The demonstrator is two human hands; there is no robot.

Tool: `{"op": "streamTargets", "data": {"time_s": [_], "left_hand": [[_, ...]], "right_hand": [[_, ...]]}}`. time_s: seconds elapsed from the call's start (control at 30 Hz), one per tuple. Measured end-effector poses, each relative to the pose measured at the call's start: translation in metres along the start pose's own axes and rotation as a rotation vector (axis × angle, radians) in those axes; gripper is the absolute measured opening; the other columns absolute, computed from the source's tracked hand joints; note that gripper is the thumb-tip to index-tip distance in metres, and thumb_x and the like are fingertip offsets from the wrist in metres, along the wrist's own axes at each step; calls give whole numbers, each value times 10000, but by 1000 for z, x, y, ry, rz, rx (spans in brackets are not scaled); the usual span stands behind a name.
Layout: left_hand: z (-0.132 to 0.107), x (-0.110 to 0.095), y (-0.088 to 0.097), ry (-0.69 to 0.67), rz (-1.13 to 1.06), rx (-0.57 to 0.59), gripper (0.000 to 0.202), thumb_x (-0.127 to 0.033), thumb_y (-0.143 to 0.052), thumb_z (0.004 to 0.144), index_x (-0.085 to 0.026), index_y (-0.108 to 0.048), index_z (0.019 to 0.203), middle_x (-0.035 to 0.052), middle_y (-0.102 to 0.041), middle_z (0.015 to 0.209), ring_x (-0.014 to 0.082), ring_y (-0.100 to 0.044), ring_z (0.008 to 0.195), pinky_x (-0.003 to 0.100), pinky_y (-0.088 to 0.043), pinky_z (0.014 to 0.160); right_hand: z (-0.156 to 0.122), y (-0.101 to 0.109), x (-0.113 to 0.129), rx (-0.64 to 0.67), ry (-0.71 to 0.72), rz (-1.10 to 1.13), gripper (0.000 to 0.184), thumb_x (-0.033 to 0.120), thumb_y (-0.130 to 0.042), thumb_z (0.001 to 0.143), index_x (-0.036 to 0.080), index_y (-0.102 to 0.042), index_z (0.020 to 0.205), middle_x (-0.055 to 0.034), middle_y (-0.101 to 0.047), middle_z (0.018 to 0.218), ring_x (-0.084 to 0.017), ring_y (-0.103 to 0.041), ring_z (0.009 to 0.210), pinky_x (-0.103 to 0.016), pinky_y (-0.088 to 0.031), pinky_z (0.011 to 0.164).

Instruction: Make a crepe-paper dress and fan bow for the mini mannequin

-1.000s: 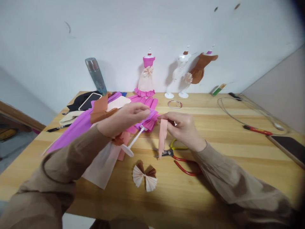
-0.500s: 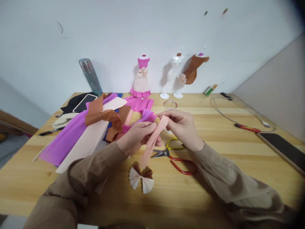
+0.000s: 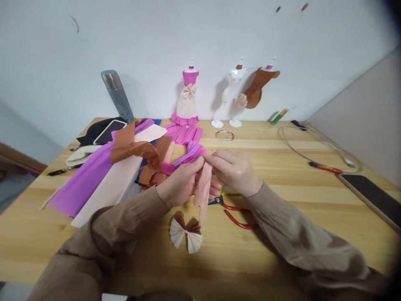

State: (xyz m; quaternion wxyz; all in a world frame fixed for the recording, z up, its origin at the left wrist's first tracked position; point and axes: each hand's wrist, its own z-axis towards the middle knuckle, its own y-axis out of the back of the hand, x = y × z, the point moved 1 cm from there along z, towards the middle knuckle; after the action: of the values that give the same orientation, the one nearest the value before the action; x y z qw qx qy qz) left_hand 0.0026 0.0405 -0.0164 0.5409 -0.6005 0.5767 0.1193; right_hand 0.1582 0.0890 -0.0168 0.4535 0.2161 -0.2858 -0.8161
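Note:
Between my hands hangs a strip of pale pink crepe paper, its tail dangling toward the table. My left hand pinches its top end between thumb and fingers, with the other fingers behind it. Fingertips of my right hand grip the same end, touching the left thumb. Under the tail lies a pleated paper bow in cream and brown. Scissors with red and yellow handles rest below my right hand, partly hidden by it and the sleeve.
Crepe paper sheets are heaped at the left beside a bottle. Small dress forms with paper clothing stand along the wall. A wire ring lies mid-table; a cable, red-handled tool and phone are at right.
My right hand has moved left and closed in on my left thumb. The pink strip, slanted before, now hangs more steeply and bunched, covering the scissors' tips together with my left fingers.

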Motion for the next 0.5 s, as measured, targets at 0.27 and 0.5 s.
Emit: {"op": "streamTargets", "data": {"time_s": [0.27, 0.5], "left_hand": [[0, 9, -1, -53, 28, -36, 275, -394, -619, 834, -131, -568, 773, 42, -646, 633, 143, -619, 541, 319, -532, 655], [-2, 25, -6, -89, 24, -32, 435, -545, -668, 730, -131, -603, 845, 80, -685, 689, 188, -668, 624, 369, -551, 716]], "right_hand": [[-1, -1, 0, -20, 48, -44, 224, 155, -486, 906, 173, -709, 882, -53, -661, 661, -144, -564, 583, -276, -420, 549], [1, 3, 0, 99, -208, 301, 230, 132, -474, 882, 143, -698, 831, -38, -642, 639, -116, -556, 527, -231, -427, 500]]}}
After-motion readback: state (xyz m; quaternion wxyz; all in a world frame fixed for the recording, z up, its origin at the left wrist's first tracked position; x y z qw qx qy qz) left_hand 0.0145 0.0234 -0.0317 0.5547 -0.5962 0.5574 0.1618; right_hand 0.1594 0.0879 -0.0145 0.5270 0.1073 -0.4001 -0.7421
